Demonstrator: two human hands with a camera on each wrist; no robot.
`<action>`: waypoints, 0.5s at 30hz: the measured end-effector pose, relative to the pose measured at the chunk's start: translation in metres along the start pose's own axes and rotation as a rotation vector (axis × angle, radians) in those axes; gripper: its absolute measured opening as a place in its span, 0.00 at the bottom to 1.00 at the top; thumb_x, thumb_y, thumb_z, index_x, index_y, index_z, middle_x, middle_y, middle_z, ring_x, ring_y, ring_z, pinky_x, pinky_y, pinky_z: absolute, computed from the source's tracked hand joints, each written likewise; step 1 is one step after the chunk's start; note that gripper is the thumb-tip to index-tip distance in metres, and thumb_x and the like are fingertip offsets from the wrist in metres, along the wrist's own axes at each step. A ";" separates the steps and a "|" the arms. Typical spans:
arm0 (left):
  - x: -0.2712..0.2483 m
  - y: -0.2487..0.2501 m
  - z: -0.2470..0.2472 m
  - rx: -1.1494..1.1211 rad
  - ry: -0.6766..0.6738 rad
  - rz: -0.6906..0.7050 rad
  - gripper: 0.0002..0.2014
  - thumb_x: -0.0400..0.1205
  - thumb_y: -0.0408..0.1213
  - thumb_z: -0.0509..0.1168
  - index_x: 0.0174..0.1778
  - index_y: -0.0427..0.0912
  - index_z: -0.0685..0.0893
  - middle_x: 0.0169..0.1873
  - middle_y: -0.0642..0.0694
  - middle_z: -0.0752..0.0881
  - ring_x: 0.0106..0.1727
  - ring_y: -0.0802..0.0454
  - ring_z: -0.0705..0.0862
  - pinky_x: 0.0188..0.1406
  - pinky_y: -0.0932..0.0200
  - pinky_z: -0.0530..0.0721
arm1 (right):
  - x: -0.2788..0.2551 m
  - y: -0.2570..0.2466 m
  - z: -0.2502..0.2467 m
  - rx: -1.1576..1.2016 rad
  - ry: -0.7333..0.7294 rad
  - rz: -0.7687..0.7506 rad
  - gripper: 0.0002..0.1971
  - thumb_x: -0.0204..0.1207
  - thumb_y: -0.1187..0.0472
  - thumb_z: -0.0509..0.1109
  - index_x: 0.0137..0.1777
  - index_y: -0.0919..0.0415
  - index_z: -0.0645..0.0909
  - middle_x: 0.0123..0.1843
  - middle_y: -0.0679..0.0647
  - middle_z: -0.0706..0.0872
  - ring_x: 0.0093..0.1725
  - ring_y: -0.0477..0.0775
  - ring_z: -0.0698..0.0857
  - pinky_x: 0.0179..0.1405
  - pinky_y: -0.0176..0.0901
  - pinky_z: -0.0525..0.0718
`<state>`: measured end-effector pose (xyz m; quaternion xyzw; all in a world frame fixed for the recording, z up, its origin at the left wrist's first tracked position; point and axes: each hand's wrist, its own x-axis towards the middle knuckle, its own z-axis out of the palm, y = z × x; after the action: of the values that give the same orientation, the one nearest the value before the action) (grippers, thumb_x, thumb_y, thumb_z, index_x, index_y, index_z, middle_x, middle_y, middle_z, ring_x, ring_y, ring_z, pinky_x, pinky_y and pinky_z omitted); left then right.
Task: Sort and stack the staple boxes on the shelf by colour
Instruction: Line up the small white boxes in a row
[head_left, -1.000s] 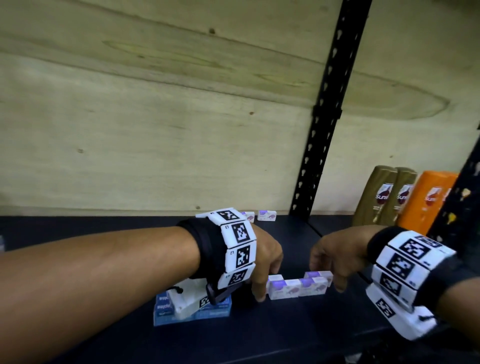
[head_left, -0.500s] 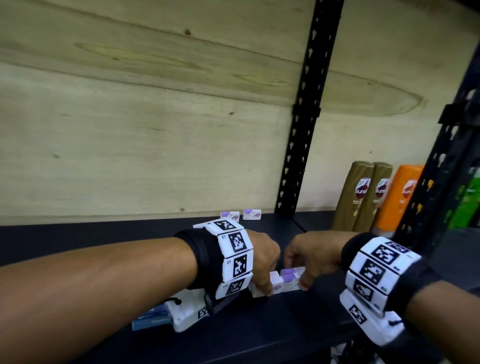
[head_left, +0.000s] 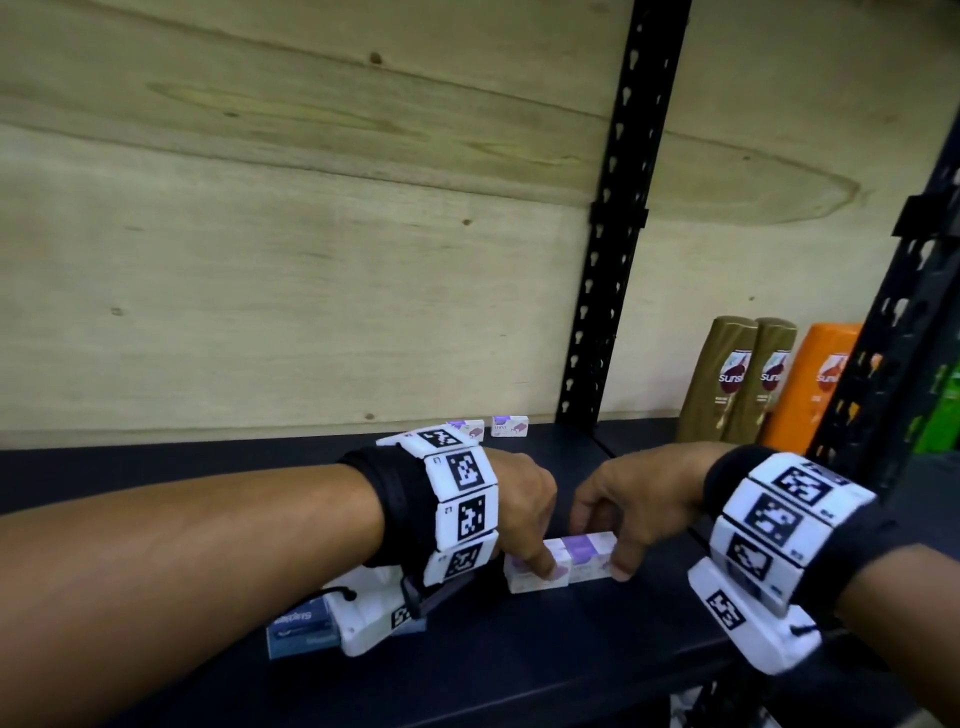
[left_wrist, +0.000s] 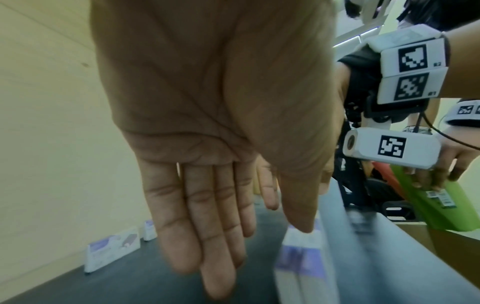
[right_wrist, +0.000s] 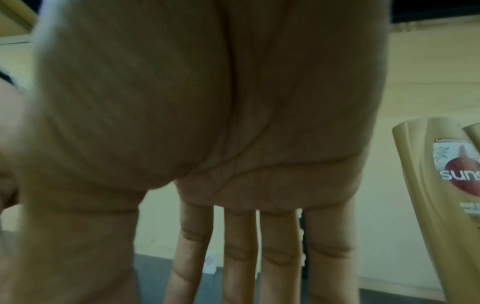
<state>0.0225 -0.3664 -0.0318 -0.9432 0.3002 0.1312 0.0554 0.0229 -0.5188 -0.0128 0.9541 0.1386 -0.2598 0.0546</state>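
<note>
A cluster of purple-and-white staple boxes (head_left: 563, 564) lies at the front of the dark shelf (head_left: 519, 670), blurred in the left wrist view (left_wrist: 298, 267). My left hand (head_left: 524, 519) reaches them from the left, fingers straight, thumb tip (left_wrist: 301, 228) pressing on the near box. My right hand (head_left: 623, 512) arches over the right end, its thumb (head_left: 621, 571) against the end box, fingers (right_wrist: 241, 257) straight. Blue staple boxes (head_left: 301, 629) sit partly hidden under my left wrist. Two more purple boxes (head_left: 509, 425) stand at the back wall.
Two gold shampoo bottles (head_left: 737, 379) and an orange one (head_left: 815, 384) stand right of the black upright post (head_left: 613, 260). A plywood back wall (head_left: 260, 260) closes the shelf. Another person's hand grips a green bottle (left_wrist: 441, 205) beyond the shelf edge.
My right hand moved left onto the purple boxes. Both hands have drawn together, and the spread row of purple boxes is now a tighter cluster between them.
</note>
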 end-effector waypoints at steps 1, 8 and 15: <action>0.000 -0.004 -0.003 -0.013 -0.002 -0.010 0.22 0.79 0.58 0.67 0.57 0.43 0.87 0.27 0.54 0.83 0.32 0.58 0.79 0.35 0.63 0.78 | 0.000 0.002 -0.004 0.015 -0.002 0.005 0.26 0.69 0.55 0.82 0.67 0.43 0.80 0.59 0.43 0.88 0.59 0.47 0.86 0.65 0.48 0.84; 0.016 -0.061 -0.023 -0.031 0.067 -0.104 0.19 0.80 0.55 0.67 0.54 0.42 0.87 0.29 0.53 0.84 0.37 0.55 0.82 0.33 0.65 0.76 | 0.029 0.019 -0.040 0.083 0.174 0.042 0.19 0.74 0.52 0.77 0.65 0.48 0.83 0.56 0.44 0.87 0.57 0.48 0.85 0.64 0.43 0.83; 0.058 -0.119 -0.023 0.099 0.188 -0.212 0.23 0.80 0.55 0.66 0.63 0.42 0.83 0.55 0.46 0.87 0.51 0.46 0.85 0.42 0.59 0.78 | 0.100 0.027 -0.074 0.049 0.293 0.065 0.18 0.74 0.52 0.78 0.63 0.50 0.83 0.51 0.43 0.86 0.50 0.46 0.85 0.56 0.39 0.81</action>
<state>0.1426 -0.3056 -0.0233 -0.9738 0.2091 0.0210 0.0871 0.1491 -0.5084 0.0010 0.9868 0.1078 -0.1194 0.0190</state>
